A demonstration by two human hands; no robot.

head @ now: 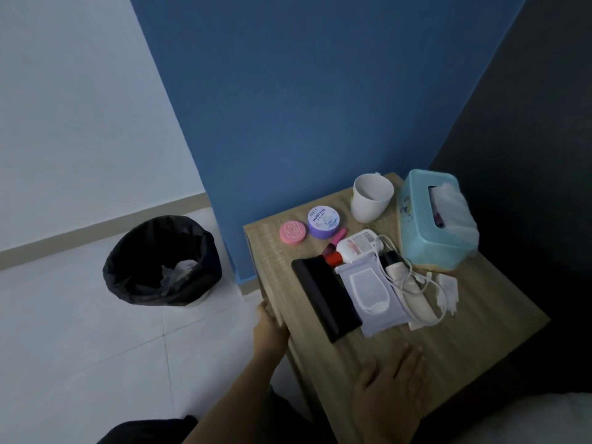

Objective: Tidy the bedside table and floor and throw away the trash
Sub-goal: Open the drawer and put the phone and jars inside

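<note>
Just beyond the flat, empty fingers of the right hand [390, 382] lie a black pouch [323, 296] and wipes [371, 296]; the left hand [270, 331] grips the table [464, 334] edge.

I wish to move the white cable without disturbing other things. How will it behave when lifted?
The white cable looks thin and loosely looped, so probably floppy and light. It lies across the beige tube, so lifting may drag that. Its white plug would likely dangle and swing.
</note>
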